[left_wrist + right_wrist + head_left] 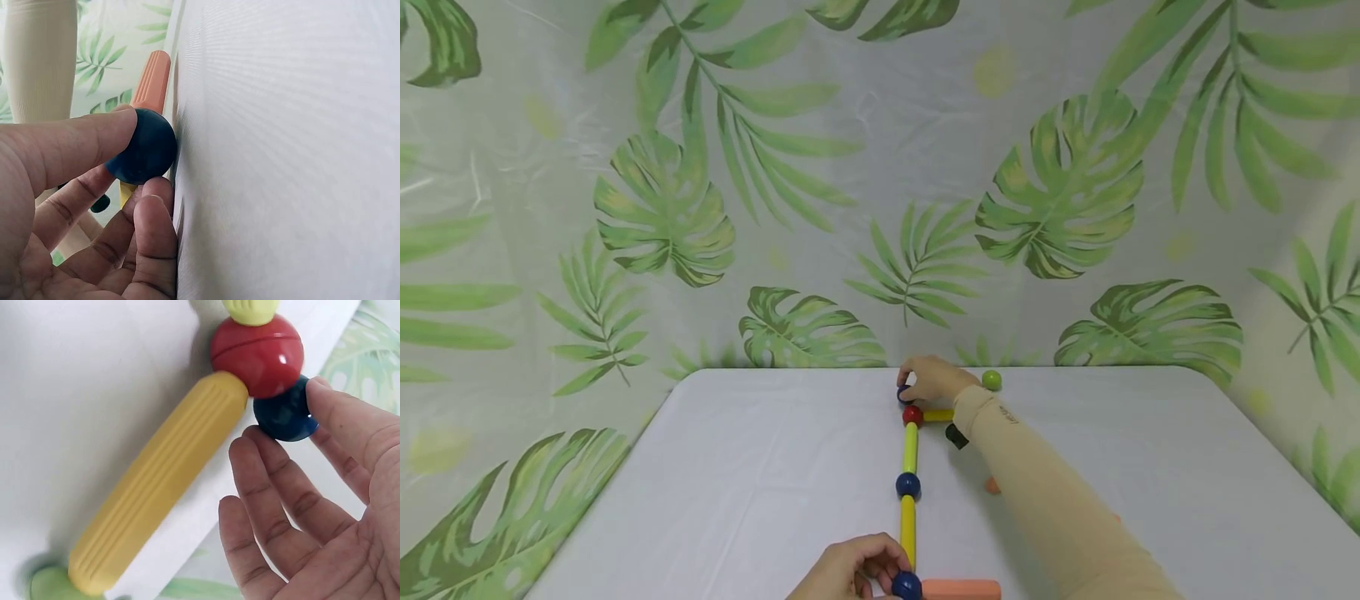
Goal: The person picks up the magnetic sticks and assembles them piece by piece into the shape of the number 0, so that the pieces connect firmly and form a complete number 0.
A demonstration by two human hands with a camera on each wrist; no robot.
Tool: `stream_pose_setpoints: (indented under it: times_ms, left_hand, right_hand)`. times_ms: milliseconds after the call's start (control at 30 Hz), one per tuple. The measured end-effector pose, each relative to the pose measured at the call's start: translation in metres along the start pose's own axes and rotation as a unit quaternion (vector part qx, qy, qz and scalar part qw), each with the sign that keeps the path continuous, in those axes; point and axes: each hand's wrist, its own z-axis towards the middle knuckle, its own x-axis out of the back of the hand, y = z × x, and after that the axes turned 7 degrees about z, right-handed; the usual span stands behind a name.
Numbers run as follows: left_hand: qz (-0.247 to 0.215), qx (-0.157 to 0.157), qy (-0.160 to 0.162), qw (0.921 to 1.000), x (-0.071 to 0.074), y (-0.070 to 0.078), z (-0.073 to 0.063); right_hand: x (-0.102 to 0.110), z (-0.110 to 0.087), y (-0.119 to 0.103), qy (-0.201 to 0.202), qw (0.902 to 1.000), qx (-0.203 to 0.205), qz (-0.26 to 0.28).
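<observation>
My left hand pinches a blue ball between thumb and fingers at the near end of a row of rods and balls. A salmon rod extends right from that ball, and a yellow rod leads away to a middle blue ball. Beyond it, a lime rod meets a red ball. At the far end, my right hand pinches another blue ball right against the red one. A second yellow rod joins the red ball to a green ball.
The white tabletop ends at a leaf-print curtain. Below the right wrist shows a small dark object. An orange piece is partly hidden by the right sleeve, which stretches across the table's right side.
</observation>
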Motion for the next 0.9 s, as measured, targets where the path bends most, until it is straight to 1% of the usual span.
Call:
stream_pose_setpoints:
  times_ms: [167, 300, 467, 567, 733, 800, 900]
  left_hand:
    - [0.011, 0.001, 0.000, 0.9999, 0.002, -0.001, 0.002]
    - [0.017, 0.003, 0.002, 0.9999, 0.002, 0.000, 0.002]
    - [0.015, -0.002, 0.001, 0.9999, 0.001, 0.001, 0.000]
    - [0.016, -0.007, 0.002, 0.9998, 0.001, 0.000, -0.001]
    - [0.014, -0.011, 0.003, 0.9998, 0.000, -0.001, 0.000]
    - [0.014, -0.015, 0.002, 0.9998, -0.001, -0.001, 0.000]
    - [0.019, -0.016, 0.004, 0.9997, 0.000, 0.001, -0.002]
  right_hand:
    - [0.011, -0.010, 0.006, 0.010, 0.9998, 0.002, 0.019]
    - [0.018, -0.019, 0.014, 0.009, 0.9989, 0.021, 0.041]
    - [0.026, -0.037, 0.023, -0.001, 0.9969, 0.052, 0.059]
    - [0.031, -0.050, 0.027, -0.004, 0.9958, 0.062, 0.067]
    - [0.035, -0.074, 0.033, -0.004, 0.9960, 0.061, 0.066]
    - [0.036, -0.085, 0.033, -0.003, 0.9959, 0.059, 0.069]
    - [0.039, -0.103, 0.032, -0.005, 0.9946, 0.072, 0.075]
